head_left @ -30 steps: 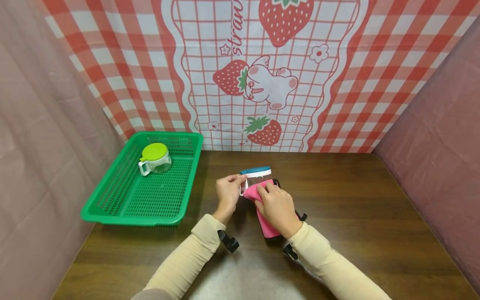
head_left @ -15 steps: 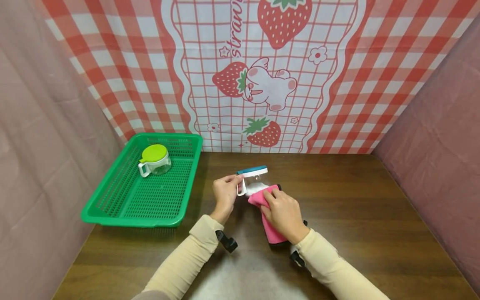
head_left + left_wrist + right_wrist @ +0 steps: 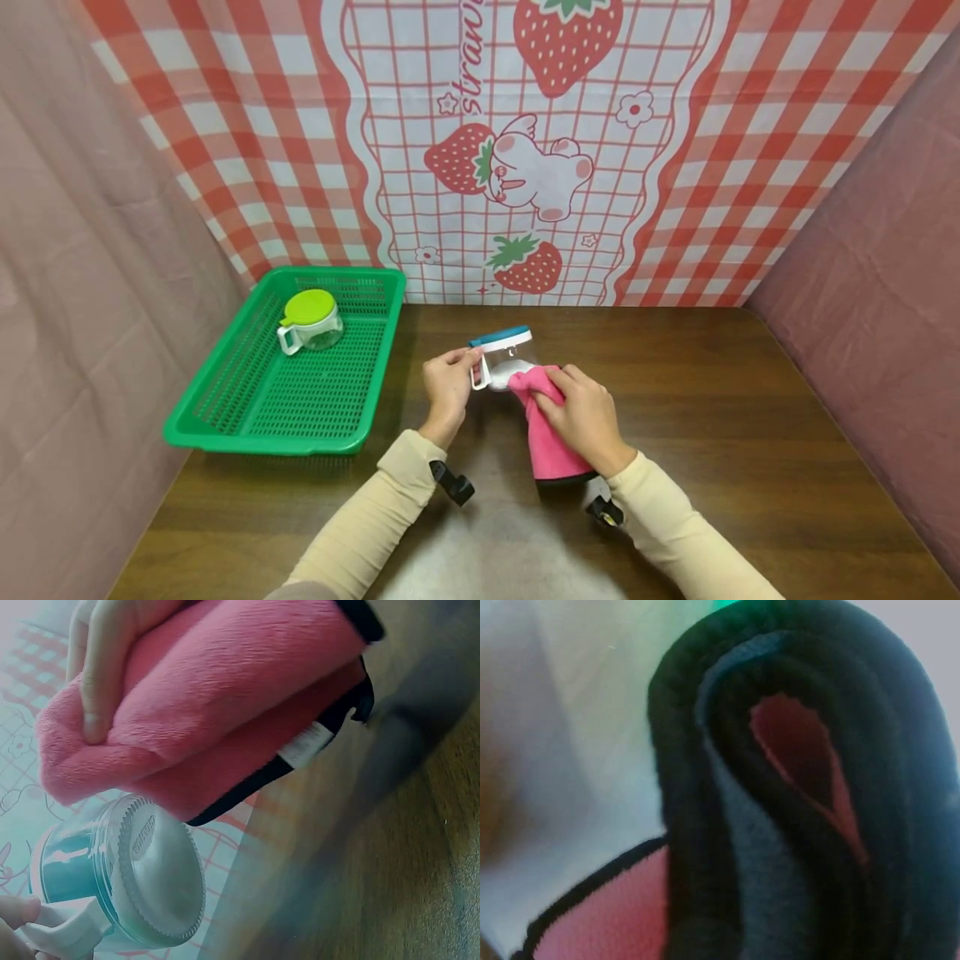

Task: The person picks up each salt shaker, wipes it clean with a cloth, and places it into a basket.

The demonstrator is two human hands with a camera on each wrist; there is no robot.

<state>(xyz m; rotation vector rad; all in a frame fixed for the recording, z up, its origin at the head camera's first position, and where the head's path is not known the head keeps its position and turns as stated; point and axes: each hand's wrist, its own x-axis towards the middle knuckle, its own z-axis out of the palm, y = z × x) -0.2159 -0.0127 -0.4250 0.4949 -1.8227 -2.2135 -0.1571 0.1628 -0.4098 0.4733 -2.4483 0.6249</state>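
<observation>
My left hand [image 3: 444,387] pinches the white handle [image 3: 71,926] of a clear seasoning jar [image 3: 504,358] with a blue lid. The jar is held tilted above the table, and the left wrist view shows its round ridged base. Something white shows in its lower part. A folded pink cloth [image 3: 553,442] with black edging is in my right hand [image 3: 588,412], gripped between thumb and fingers. Its bunched top edge lies right beside the jar's base. In the right wrist view the cloth's folded black edges [image 3: 682,787] fill much of the frame and hide the fingers.
On the left of the brown wooden table [image 3: 697,433] stands a green plastic basket [image 3: 382,367]. Inside it is another clear jar [image 3: 311,321] with a lime-green lid and white handle. A strawberry-print curtain [image 3: 525,167] hangs behind the table.
The right hand has drawn the cloth right and down off the jar's side, uncovering the lower part. The left hand has shifted the jar slightly left and tilted it more.
</observation>
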